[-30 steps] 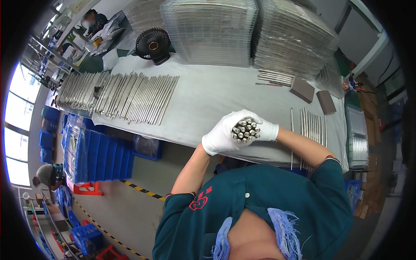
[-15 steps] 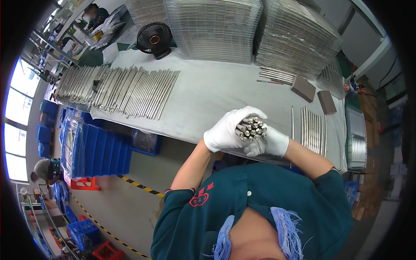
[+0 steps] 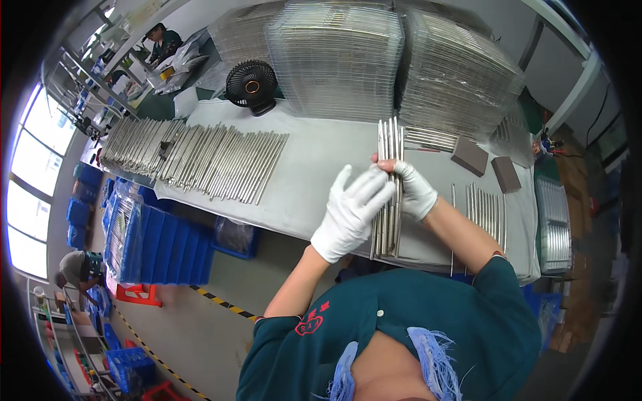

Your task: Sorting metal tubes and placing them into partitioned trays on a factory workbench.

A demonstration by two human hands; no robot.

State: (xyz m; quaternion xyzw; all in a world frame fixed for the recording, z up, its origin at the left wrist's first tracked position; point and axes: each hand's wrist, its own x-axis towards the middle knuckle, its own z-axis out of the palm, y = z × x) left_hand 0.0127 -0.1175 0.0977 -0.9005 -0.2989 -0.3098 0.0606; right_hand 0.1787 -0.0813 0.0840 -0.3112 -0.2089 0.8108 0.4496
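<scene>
A bundle of slim silvery metal rods point(image 3: 386, 234) stands nearly upright over the near edge of the table. My right hand point(image 3: 416, 191), in a white glove with bare thumb and fingertip showing, is closed round its middle. From the other side my left hand point(image 3: 349, 215), also white-gloved, lies against the rods with its fingers stretched out and apart. Right of my right forearm, several more rods point(image 3: 487, 210) lie side by side on the table. A long row of similar rods point(image 3: 221, 160) covers the table's left part.
On the pale-covered table point(image 3: 321, 160) stand a black fan point(image 3: 251, 87) and tall stacks of clear trays point(image 3: 338, 67). Two brown blocks point(image 3: 470, 156) lie at the right, beside a few rods. Blue crates point(image 3: 170, 234) stand on the floor to the left. Other people work farther off.
The bundle has turned from end-on to lengthwise, pointing away from me. My left hand has loosened from round it and stretched out its fingers; my right hand keeps hold, slightly farther forward.
</scene>
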